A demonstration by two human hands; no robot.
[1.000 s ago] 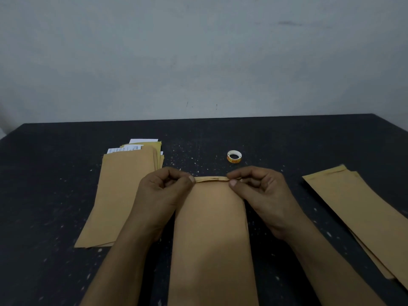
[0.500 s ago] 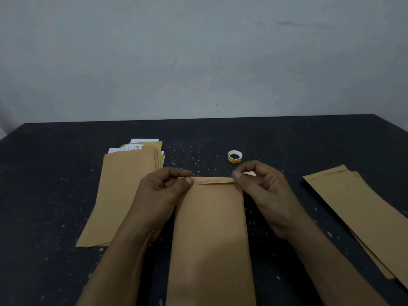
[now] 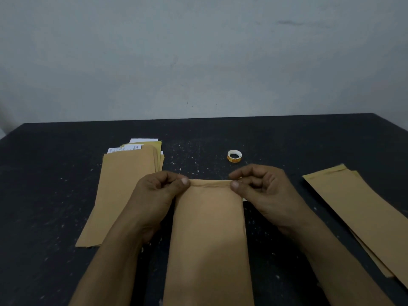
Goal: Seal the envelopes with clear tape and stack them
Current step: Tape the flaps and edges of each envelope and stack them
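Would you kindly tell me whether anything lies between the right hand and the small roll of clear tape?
Nothing visible does. Only bare black tabletop separates the right hand from the small roll of clear tape just beyond its fingers. That hand pinches the folded flap of the brown paper envelope.

envelope [image 3: 209,239]: we see plain tan-brown
tape roll [image 3: 234,156]: white core, orange-yellow rim
worktop [image 3: 55,173]: black, flecked with white
wall [image 3: 198,51]: pale grey

- Plain indoor paperwork spot; the exact kind of room is unclear.
- Bare pale wall [image 3: 198,62] behind a dark, speckled surface [image 3: 44,173].
- Piles of brown envelopes [image 3: 128,184] and a small tape roll [image 3: 234,156] lie there.
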